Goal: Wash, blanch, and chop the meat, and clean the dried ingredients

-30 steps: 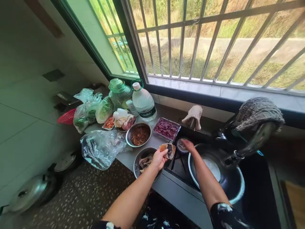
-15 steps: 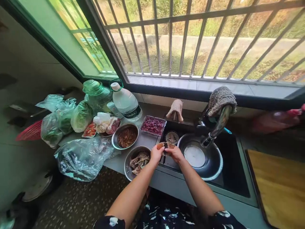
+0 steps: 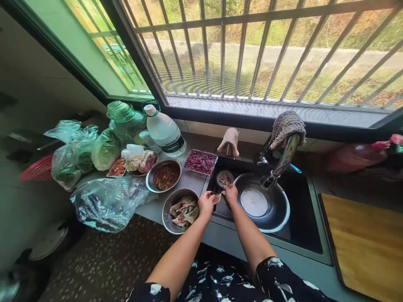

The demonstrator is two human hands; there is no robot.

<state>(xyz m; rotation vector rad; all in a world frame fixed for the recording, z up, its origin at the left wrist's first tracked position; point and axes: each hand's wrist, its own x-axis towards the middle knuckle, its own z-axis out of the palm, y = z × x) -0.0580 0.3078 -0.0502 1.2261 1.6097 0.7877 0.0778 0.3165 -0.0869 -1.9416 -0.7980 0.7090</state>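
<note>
My left hand [image 3: 207, 204] is closed on a pale, thin, limp piece of food [image 3: 216, 197], possibly meat or seafood, which sticks out past the fingertips toward the right. My right hand [image 3: 231, 194] has its fingers pinched together beside the round sink drain [image 3: 224, 178]; what lies in them is too small to make out. Bits of scrap lie in the drain. Left of my left hand, a metal bowl [image 3: 166, 218] holds similar pale, greyish-brown pieces. Just right of my right hand stands a wide basin [image 3: 285, 216] inside the black sink [image 3: 307, 235].
A faucet [image 3: 286, 157] draped with a mesh cloth arches over the basin. A bowl of brown strips [image 3: 166, 177], a tray of dark red pieces [image 3: 201, 162], a large bottle [image 3: 166, 133] and bagged vegetables [image 3: 106, 150] line the left counter. A wooden board [image 3: 362, 239] lies right.
My hands have moved apart. The right one has shifted up toward the drain, while the left keeps the pale piece. The whole view has shifted slightly.
</note>
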